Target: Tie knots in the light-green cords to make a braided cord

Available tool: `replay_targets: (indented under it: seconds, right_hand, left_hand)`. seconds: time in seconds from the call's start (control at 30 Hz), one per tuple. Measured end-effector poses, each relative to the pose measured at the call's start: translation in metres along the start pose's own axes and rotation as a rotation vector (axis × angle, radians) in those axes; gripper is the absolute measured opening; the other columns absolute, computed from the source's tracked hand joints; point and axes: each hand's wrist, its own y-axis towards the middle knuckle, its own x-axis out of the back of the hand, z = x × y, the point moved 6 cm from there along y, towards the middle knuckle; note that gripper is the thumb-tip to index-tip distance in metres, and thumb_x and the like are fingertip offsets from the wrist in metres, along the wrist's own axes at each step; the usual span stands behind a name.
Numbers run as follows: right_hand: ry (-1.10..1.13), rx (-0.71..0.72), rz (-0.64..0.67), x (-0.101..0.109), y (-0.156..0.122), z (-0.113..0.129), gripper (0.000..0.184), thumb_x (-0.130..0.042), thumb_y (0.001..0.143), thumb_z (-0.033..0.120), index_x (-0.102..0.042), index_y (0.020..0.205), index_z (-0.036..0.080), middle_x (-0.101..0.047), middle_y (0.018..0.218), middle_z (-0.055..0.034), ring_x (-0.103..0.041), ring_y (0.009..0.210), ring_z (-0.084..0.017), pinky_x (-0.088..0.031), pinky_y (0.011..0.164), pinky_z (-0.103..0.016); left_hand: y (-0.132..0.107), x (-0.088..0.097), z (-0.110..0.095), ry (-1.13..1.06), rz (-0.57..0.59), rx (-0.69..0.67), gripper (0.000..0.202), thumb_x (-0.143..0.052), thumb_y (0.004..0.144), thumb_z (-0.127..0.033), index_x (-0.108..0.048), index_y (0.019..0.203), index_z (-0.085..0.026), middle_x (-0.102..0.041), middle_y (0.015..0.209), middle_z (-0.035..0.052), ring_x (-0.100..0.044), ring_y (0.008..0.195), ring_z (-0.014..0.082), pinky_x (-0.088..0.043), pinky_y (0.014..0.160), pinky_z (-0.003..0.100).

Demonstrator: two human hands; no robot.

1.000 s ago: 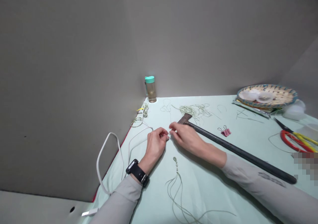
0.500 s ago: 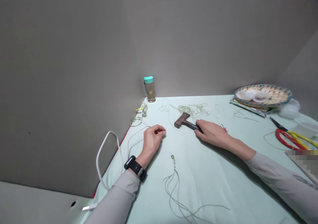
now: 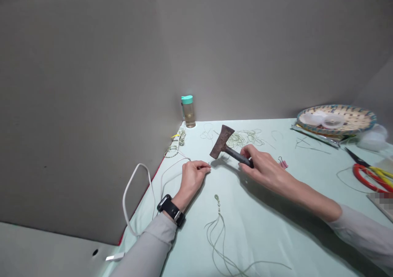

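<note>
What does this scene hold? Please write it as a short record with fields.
Right hand: grips the hammer by its dark handle, rusty head off the table
Left hand: on the table, fingertips pinched together; what they pinch is too small to tell
Near the hands: green cord with a hook, pink clip, thread tangle
Left edge: white cable
Far side: bottle with teal cap, woven basket, red scissors

Mint-green cloth (image 3: 251, 228); rusty brown hatchet (image 3: 222, 141), black handle; teal-capped bottle (image 3: 188, 112); pink clip (image 3: 283, 163); red-and-yellow scissors (image 3: 365, 178); black watch (image 3: 168, 206); tan basket (image 3: 334, 130), blue-patterned rim.
</note>
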Motion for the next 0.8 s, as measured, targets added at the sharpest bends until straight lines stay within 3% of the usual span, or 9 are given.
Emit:
replay_targets:
  seconds: [0.1, 0.2, 0.33, 0.53, 0.8]
  right_hand:
    - [0.088, 0.051, 0.134, 0.004, -0.001, 0.016, 0.023, -0.044, 0.096, 0.037, -0.055, 0.092, 0.018, -0.059, 0.069, 0.0018, -0.056, 0.060, -0.014, -0.042, 0.058, -0.027]
    - [0.115, 0.047, 0.187, 0.009, -0.002, 0.025, 0.021, -0.039, 0.094, 0.035, -0.048, 0.083, 0.020, -0.057, 0.059, 0.0028, -0.055, 0.050, -0.014, -0.032, 0.049, -0.026]
    - [0.110, 0.085, 0.168, 0.014, -0.006, 0.036, 0.011, -0.043, 0.089, 0.033, -0.045, 0.091, 0.022, -0.056, 0.060, 0.0026, -0.052, 0.052, -0.016, -0.027, 0.049, -0.025]
    - [0.133, 0.174, 0.160, 0.011, -0.009, 0.053, 0.039, -0.038, 0.096, 0.039, -0.045, 0.131, 0.023, -0.048, 0.060, 0.0033, -0.050, 0.060, -0.018, -0.036, 0.059, -0.026]
    - [0.140, 0.216, 0.104, 0.006, -0.008, 0.054, 0.037, -0.037, 0.096, 0.036, -0.050, 0.128, 0.023, -0.045, 0.057, 0.0035, -0.045, 0.056, -0.017, -0.033, 0.055, -0.025]
  left_hand:
    - [0.000, 0.000, 0.001, -0.022, 0.002, 0.008, 0.018, -0.062, 0.091, -0.032, -0.067, 0.091, -0.014, -0.070, 0.092, 0.0028, -0.067, 0.080, 0.0172, -0.057, 0.074, 0.036]
    - [-0.001, 0.000, 0.002, -0.047, 0.009, 0.022, 0.018, -0.062, 0.091, -0.032, -0.067, 0.091, -0.014, -0.070, 0.091, 0.0028, -0.067, 0.079, 0.0170, -0.057, 0.072, 0.035]
    - [-0.003, -0.002, 0.004, -0.071, 0.022, 0.044, 0.019, -0.061, 0.092, -0.032, -0.066, 0.091, -0.014, -0.070, 0.089, 0.0024, -0.067, 0.075, 0.0157, -0.057, 0.068, 0.033]
    - [-0.003, -0.003, 0.006, -0.087, 0.016, 0.060, 0.020, -0.061, 0.092, -0.033, -0.066, 0.091, -0.014, -0.069, 0.086, 0.0018, -0.066, 0.071, 0.0146, -0.057, 0.065, 0.031]
    - [-0.003, -0.001, -0.001, -0.092, 0.019, 0.045, 0.019, -0.061, 0.092, -0.033, -0.067, 0.093, -0.014, -0.070, 0.093, 0.0034, -0.067, 0.080, 0.0170, -0.058, 0.072, 0.035]
